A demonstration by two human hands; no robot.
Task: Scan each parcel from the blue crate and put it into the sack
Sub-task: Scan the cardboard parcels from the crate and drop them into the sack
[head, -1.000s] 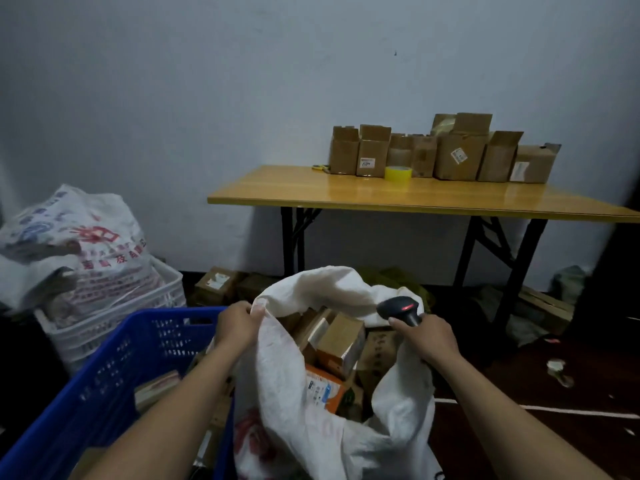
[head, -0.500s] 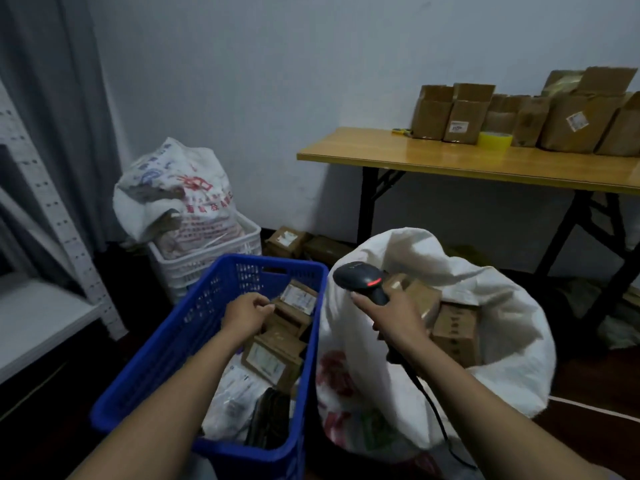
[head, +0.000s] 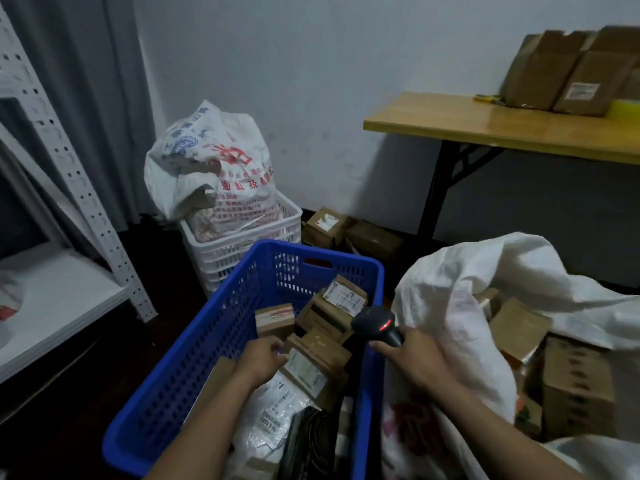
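Left hand (head: 262, 357) rested on parcels (head: 345, 299) in blue crate (head: 204, 362), grasp unclear; right hand (head: 414, 363) gripped scanner (head: 377, 325); white crate (head: 242, 251) stood behind, sack (head: 450, 306) beside.

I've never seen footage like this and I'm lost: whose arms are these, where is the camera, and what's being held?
No machine here: a person wears a camera on the head, looking down at their own two bare hands. The right hand grips a black barcode scanner with a red light. The left hand reaches into the blue crate to a labelled cardboard parcel; whether it grips yet is unclear. Beside the crate stands the open white sack, boxes already inside.
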